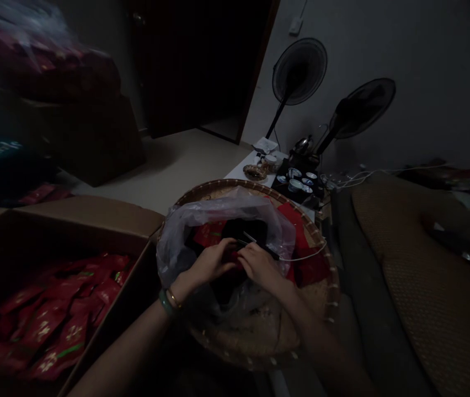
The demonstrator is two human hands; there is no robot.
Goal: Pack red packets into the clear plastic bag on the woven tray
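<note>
My left hand [210,264], with a green bangle and a gold one at its wrist, reaches over a clear plastic bag [239,207]. Its fingers curl inward near something dark red in the bag's mouth. Close beside it, my right hand [258,266] has bent fingers, and what they close on is too dark to make out. A thin black object [274,255] with a white cable [304,257] lies against the right fingers. Under the bag is a round woven bamboo tray [334,286]. Red cloth or packaging [297,226] lies on the tray's right side.
At left stands an open cardboard box [106,209] full of red packets [53,314]. Beyond the tray, a low table [239,168] holds small cups [297,184] and a kettle [302,145]. Two fans [300,70] stand behind. A woven mat [409,275] covers a seat at right.
</note>
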